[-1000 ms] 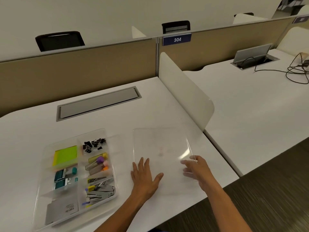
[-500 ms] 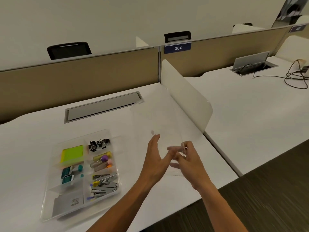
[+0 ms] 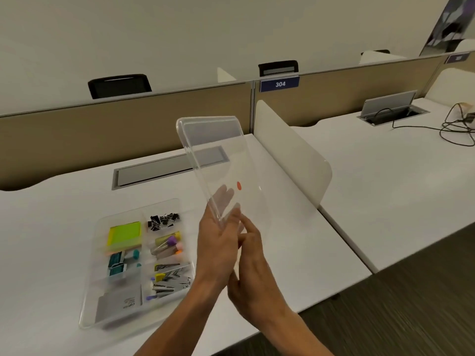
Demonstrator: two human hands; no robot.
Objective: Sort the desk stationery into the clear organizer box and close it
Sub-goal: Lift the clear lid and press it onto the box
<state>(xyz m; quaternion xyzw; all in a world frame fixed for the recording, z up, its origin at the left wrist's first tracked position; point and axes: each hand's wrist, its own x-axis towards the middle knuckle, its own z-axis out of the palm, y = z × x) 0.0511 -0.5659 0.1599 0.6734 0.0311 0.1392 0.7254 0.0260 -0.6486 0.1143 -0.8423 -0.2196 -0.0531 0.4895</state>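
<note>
Head view: my left hand (image 3: 218,242) and right hand (image 3: 253,276) hold the clear lid (image 3: 218,160) up off the desk (image 3: 295,253), tilted on edge, far end raised toward the partition (image 3: 128,129). The lid is a see-through rectangle with rounded corners and a shallow raised rim; a small orange dot (image 3: 238,186) shows on it. My left hand supports the lower end, and its fingers (image 3: 223,196) show straight through the plastic. My right hand is at the lid's lower corner; I can't tell whether it pinches the lid or only touches it.

The organizer box (image 3: 90,304) sits open on the desk, left of my hands, apart from the lid. It is clear and divided into compartments: yellow-green sticky notes (image 3: 125,233), black binder clips (image 3: 163,220), tubes with coloured caps (image 3: 168,245), teal items (image 3: 117,262), metal clips (image 3: 171,281), and a grey card (image 3: 120,303) in the near compartment.
</note>
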